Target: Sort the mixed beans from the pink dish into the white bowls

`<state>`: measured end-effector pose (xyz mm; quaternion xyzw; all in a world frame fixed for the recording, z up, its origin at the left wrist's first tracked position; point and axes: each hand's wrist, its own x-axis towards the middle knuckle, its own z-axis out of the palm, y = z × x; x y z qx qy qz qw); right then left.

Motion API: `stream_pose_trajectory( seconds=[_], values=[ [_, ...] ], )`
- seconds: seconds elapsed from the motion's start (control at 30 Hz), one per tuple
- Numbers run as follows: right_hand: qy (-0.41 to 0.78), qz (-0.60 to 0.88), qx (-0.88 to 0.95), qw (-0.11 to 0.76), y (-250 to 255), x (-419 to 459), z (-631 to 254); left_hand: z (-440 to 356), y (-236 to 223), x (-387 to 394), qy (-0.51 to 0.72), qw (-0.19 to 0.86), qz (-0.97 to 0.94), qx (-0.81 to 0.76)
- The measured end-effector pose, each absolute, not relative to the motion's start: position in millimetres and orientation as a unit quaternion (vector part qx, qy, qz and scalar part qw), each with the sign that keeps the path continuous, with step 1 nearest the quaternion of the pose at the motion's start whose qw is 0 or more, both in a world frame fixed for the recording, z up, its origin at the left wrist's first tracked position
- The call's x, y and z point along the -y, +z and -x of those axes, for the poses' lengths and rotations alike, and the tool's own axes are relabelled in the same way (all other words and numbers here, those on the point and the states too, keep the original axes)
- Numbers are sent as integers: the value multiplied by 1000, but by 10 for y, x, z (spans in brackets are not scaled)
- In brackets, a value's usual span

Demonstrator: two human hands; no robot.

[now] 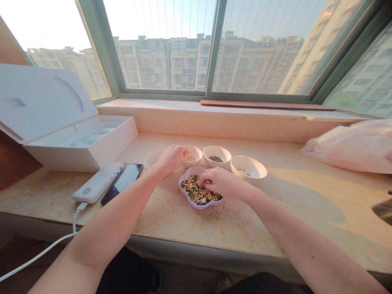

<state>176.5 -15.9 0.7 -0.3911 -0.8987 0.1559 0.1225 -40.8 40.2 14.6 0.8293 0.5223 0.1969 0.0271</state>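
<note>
Purple dish (200, 206) is parked mid-counter (171, 224); L hand (173, 158) is held over bowl (199, 155) @ 11 o'clock, R hand (222, 182) @ 3. Fingers curled, grips can't be told tbh. Beans (194, 190) might get spilled if rim's bumped by R hand.

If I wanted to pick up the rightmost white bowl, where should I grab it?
I'd pinch the rightmost white bowl by its right rim, thumb inside and fingers outside, coming from above and the right. It stands upright with a wide, open rim, and that side is clear, whereas its left side crowds the bowl of dark beans. Keeping it level should stop its contents spilling.
</note>
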Motion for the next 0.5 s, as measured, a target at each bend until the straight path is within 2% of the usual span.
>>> stream_pose_trajectory(
  seconds=[0.13, 0.3, 0.5],
  values=[
    [165, 411, 871, 213, 28, 46, -1854, 382, 175, -370, 219, 34, -836, -503],
    [98, 504, 801, 308, 23, -148, -2031, 245, 193, -245, 225, 57, -888, -396],
    [48, 565, 770, 292, -11, -220, -2082, 106, 142, -13, 90, 79, -942, -314]
  ],
)
